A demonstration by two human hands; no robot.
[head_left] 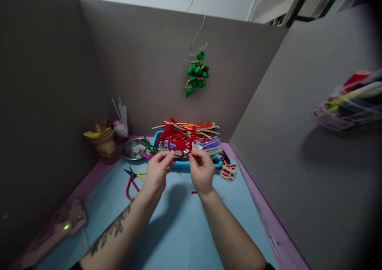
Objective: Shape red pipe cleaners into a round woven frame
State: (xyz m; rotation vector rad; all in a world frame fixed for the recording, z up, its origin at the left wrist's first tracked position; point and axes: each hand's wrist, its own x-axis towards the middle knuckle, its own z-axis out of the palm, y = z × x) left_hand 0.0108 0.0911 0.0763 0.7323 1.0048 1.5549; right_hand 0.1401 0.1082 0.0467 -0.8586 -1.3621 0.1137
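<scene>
At the bottom of the frame two bare arms reach up over the pale blue tabletop (179, 230). In the middle of the frame the left hand (155, 173) and the right hand (202, 172) are close together. Both pinch the fuzzy red pipe-cleaner shape (180, 142) with their fingertips and hold it up in the air, just in front of the tray.

The red shape looks loose and springy. If the fingers let go a little, I think a twisted end could pop open, or the shape could drop onto the pile behind it and get tangled.

Left of the left hand lie small red-handled scissors (132, 182) on the tabletop. Their sharp tips are near, so a quick move that way could poke a wrist. Right of the right hand sits a little red and white woven piece (228, 170).

A bit farther back is the flat blue plastic tray (182, 164). It is full of long pipe cleaners in many colours (205, 136). To its left is a round shiny metal dish (135, 148) with something pale in it. Farther left a tan cup (103, 142) holds yellow bits, and a small cup (121, 129) holds white sticks.

High on the grey wall a green bobbly ornament (197, 73) hangs from a wire hook.
</scene>
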